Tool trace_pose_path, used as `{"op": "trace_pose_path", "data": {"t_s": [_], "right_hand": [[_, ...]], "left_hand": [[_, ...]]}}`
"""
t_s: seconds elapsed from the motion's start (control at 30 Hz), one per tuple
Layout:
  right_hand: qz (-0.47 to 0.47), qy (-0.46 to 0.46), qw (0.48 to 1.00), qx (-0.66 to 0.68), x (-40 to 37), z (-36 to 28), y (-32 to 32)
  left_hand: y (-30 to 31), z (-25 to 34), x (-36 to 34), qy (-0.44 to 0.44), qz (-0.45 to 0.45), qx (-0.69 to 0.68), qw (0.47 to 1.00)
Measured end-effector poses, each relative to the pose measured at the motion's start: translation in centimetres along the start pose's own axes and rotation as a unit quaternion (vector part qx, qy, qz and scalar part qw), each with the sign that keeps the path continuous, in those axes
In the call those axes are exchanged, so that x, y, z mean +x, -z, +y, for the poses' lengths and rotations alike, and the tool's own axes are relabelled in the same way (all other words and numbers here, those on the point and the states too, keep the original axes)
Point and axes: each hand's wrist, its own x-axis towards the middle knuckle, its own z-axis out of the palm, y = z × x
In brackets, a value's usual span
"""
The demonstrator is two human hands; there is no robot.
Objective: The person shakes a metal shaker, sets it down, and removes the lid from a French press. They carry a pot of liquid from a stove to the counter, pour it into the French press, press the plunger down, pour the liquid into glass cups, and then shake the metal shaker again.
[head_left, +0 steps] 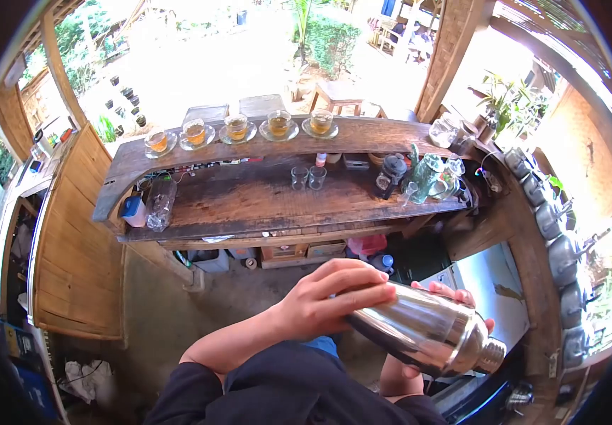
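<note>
A shiny metal cocktail shaker (426, 329) lies nearly sideways in front of my body, its narrow capped end pointing to the lower right. My left hand (331, 297) is wrapped over the wide base end, fingers laid along the metal. My right hand (455, 292) grips the shaker from the far side and below; its fingertips show over the upper edge and its thumb shows under the body, while the palm is hidden. The shaker is held in the air, apart from the wooden counter (249, 198).
Several glass cups of amber drink (278, 124) stand on saucers along the raised bar ledge (370, 131). Two small glasses (308, 178), a French press (391, 173) and glass pitchers (430, 177) are on the lower counter. Metal kettles (563, 258) line the right side.
</note>
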Motion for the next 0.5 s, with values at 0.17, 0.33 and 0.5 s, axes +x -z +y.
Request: {"op": "trace_pose_path", "data": {"t_s": [0.17,0.33,0.5], "right_hand": [[-0.089,-0.083,0.916,-0.382,-3.4,6.6,2.2],[-0.007,-0.095,0.988,-0.124,-2.0,5.0,0.7],[0.012,-0.029,0.999,0.034,-0.3,0.5,-0.1]], "left_hand": [[-0.8,-5.0,-7.3,0.208,0.001,-0.003,0.978],[0.0,-3.4,-5.3,0.209,0.025,-0.028,0.977],[1.2,-2.0,-1.1,-0.008,0.001,0.031,0.999]]}}
